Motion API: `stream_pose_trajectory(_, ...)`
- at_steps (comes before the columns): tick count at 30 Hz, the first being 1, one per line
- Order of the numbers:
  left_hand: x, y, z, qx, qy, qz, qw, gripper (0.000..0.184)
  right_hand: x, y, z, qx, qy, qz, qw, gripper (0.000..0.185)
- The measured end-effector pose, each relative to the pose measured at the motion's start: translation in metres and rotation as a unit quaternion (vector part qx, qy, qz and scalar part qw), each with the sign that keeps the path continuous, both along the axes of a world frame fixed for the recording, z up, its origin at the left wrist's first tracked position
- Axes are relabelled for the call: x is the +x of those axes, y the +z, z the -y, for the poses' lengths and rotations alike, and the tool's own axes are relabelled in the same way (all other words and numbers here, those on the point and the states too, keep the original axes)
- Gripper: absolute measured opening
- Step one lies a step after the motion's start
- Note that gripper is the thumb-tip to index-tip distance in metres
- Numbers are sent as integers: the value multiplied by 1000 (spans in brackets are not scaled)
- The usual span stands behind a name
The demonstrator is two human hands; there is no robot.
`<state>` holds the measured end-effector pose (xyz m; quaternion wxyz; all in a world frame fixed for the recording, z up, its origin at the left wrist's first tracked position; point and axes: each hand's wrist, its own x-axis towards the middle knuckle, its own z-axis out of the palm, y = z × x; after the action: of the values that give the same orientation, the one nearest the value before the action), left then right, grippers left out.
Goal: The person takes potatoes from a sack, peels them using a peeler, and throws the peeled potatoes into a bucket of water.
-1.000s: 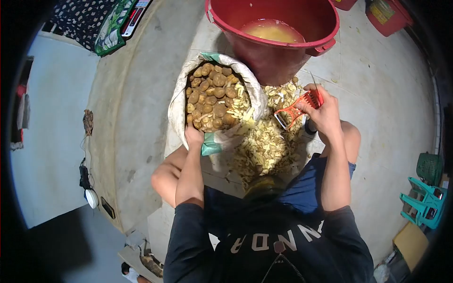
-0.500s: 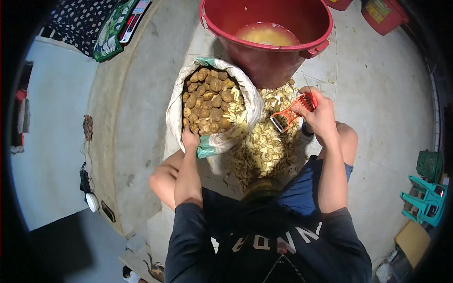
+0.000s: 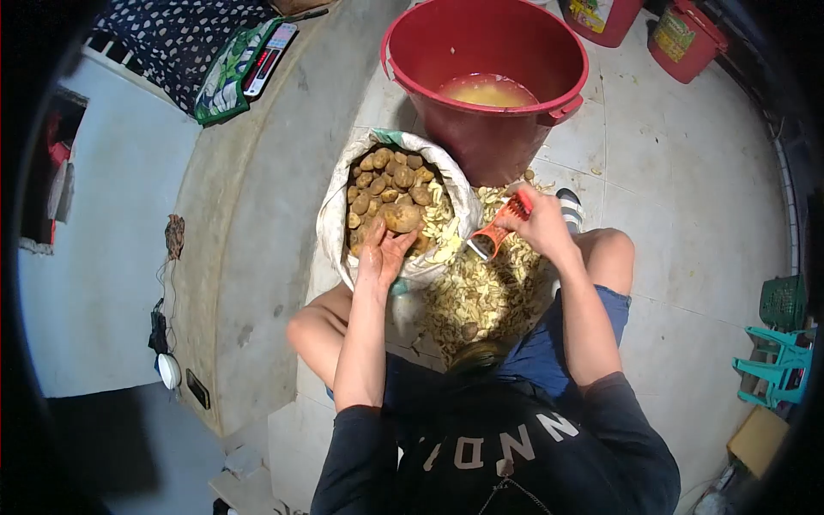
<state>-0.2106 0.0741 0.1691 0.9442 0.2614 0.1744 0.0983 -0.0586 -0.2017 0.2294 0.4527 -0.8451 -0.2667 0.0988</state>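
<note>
My left hand (image 3: 384,255) is closed around the lower side of a brown potato (image 3: 401,218), over the mouth of an open white sack (image 3: 335,219). Inside the sack lie many unpeeled potatoes (image 3: 375,183), with pale peelings along its right side. To the right, my right hand (image 3: 542,225) grips an orange-red peeler (image 3: 495,234). Its blade end points left and down, apart from the potato. Below the peeler a heap of potato peelings (image 3: 481,296) covers the floor between my legs.
A large red tub (image 3: 485,129) with cloudy yellowish liquid stands just beyond the sack. Smaller red buckets (image 3: 687,43) are at the far right. A concrete ledge (image 3: 257,215) runs along the left, with a digital scale (image 3: 270,60) on it. Teal stools (image 3: 777,365) stand at right.
My left hand has come up from the sack's near edge with a potato, palm turned upward. My right hand has moved left and slightly down with the peeler. The view has shifted a little.
</note>
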Motion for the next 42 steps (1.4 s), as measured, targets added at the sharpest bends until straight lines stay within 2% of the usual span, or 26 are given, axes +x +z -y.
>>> stream_pose_trajectory(4,0,23,30,-61,-1,39,997,48,-25,9,-17,-38,38,0,999,44)
stream_pose_trajectory(6,-4,23,43,-58,3,53,997,46,-35,0,-24,-63,67,-10,996,44)
stream_pose_trajectory(8,-8,15,55,48,55,61,995,42,-51,-11,-33,-65,76,39,994,42)
stream_pose_trajectory(10,-7,23,66,7,81,76,994,39,-63,-11,-42,-72,87,53,992,43)
stream_pose_trajectory(13,-9,28,71,100,71,81,989,38,-74,-11,-51,-38,89,73,993,42)
stream_pose_trajectory(14,-7,23,70,98,69,83,989,38,-75,-11,-53,-29,84,74,993,42)
stream_pose_trajectory(16,-4,16,69,259,104,109,954,42,-76,-11,-56,-18,81,75,994,42)
stream_pose_trajectory(17,-3,12,70,287,133,76,946,46,-77,-13,-56,-6,79,74,994,42)
stream_pose_trajectory(18,-3,17,72,286,132,76,946,46,-76,-13,-56,-8,78,74,994,42)
stream_pose_trajectory(20,-4,26,75,363,146,80,917,48,-75,-15,-56,-11,82,78,994,42)
stream_pose_trajectory(23,-1,25,77,382,146,92,908,48,-73,-15,-52,0,105,85,991,44)
stream_pose_trajectory(27,1,38,84,380,110,98,913,47,-65,-11,-43,-12,81,85,993,42)
stream_pose_trajectory(29,2,39,85,372,77,139,915,47,-49,-37,-36,-58,68,-99,991,40)
stream_pose_trajectory(30,6,41,86,373,74,145,914,47,-46,-35,-36,-55,63,-95,992,40)
stream_pose_trajectory(32,6,42,89,324,80,136,933,48,-46,-36,-36,8,45,1,999,39)
stream_pose_trajectory(34,6,43,89,355,105,111,922,47,-50,-22,-35,-1,53,-16,998,39)
stream_pose_trajectory(36,5,38,87,484,145,68,860,46,-50,-23,-31,8,28,-60,998,40)
stream_pose_trajectory(38,3,36,86,486,153,45,859,45,-52,-24,-32,-20,34,-70,997,41)
stream_pose_trajectory(40,3,38,86,495,188,39,847,47,-59,-21,-36,15,70,31,997,41)
stream_pose_trajectory(42,3,41,88,475,195,35,858,47,-65,-20,-39,23,83,60,994,42)
